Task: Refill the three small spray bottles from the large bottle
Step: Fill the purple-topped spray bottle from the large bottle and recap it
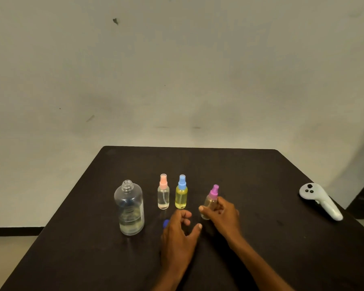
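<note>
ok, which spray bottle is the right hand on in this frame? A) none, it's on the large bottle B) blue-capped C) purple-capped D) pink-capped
C: the right hand is wrapped around the purple-capped bottle, which tilts, while the pink-capped bottle, the blue-capped bottle and the uncapped large bottle stand untouched.

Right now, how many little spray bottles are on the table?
3: the pink-capped bottle beside the large bottle, the blue-capped bottle next to it, and the purple-capped bottle in the right hand.
</note>
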